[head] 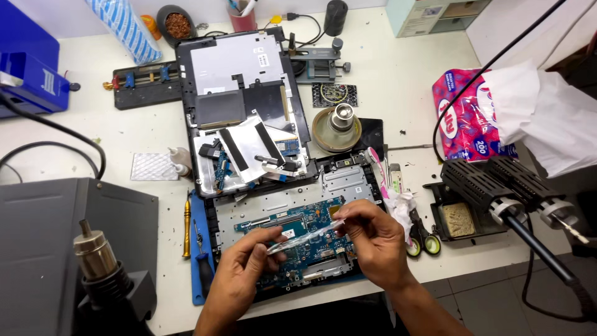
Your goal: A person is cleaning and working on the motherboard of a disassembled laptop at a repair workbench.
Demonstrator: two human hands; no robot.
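Both hands pinch a thin, shiny clear plastic strip: left hand at 8 o'clock, right hand at 2 o'clock, over the flat blue circuit board.

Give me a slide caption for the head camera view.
Both hands, left and right, hold a clear strip over an opened laptop's circuit board.

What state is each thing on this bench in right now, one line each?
Lower device: opened, blue circuit board exposed.
Upper device: back cover off, insides showing.
Clear strip: held off the board at both ends.
Left hand: pinching the strip.
Right hand: pinching the strip.
Tissue pack: open, tissue sticking out.
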